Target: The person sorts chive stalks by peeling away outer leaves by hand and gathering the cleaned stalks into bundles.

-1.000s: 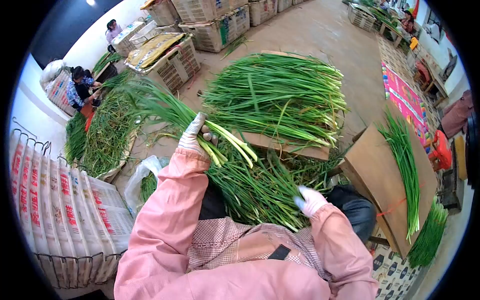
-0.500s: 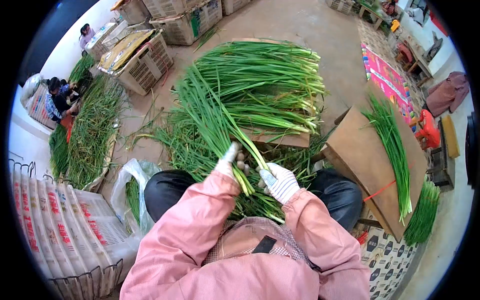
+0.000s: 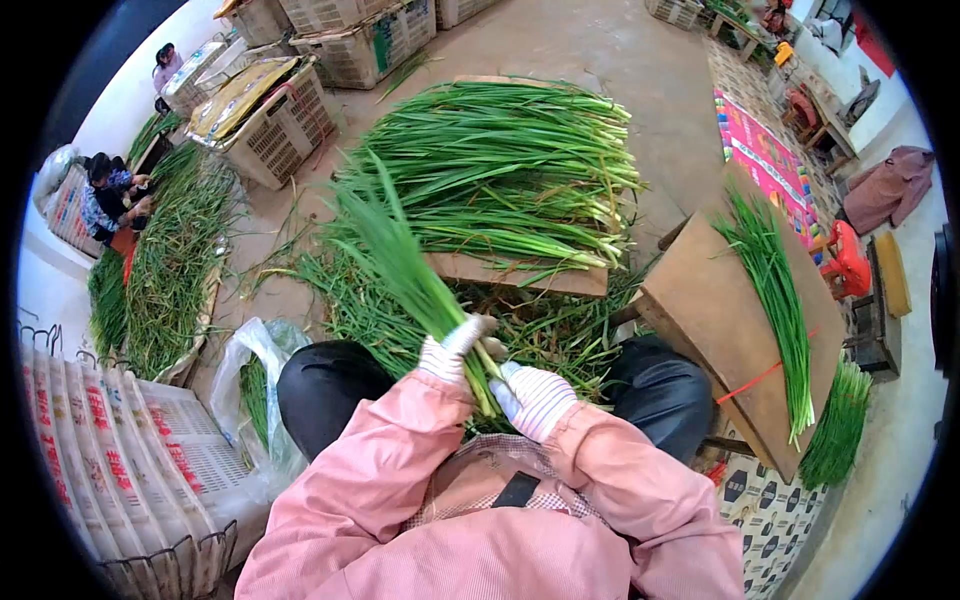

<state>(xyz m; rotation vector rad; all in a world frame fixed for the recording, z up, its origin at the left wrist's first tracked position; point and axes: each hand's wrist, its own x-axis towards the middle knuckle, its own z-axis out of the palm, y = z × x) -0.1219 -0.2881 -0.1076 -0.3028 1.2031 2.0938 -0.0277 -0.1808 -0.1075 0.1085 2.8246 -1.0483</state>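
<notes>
In the head view my left hand (image 3: 458, 350), in a white striped glove, is closed around a small bunch of garlic chives (image 3: 405, 265). The bunch tilts up and to the left, its leaf tips blurred and its pale stem ends pointing down at my lap. My right hand (image 3: 540, 398), gloved too, has its fingers closed at those stem ends, against the bunch; just what lies between them is partly hidden. Beyond my hands, a big pile of garlic chives (image 3: 500, 170) lies on a low wooden board (image 3: 520, 275), stems to the right.
Loose leaves (image 3: 540, 330) cover the floor between my knees. At right, a small wooden table (image 3: 700, 290) bears a chive bundle (image 3: 775, 290) and a red tie. A white plastic crate (image 3: 130, 450) and plastic bag (image 3: 245, 350) stand left. Another person (image 3: 115, 200) sits by a chive heap (image 3: 180, 240).
The separate stalk my right hand held has joined the bunch in my left hand. Both hands have come closer together, lower and slightly left, and the bunch stands more upright.
</notes>
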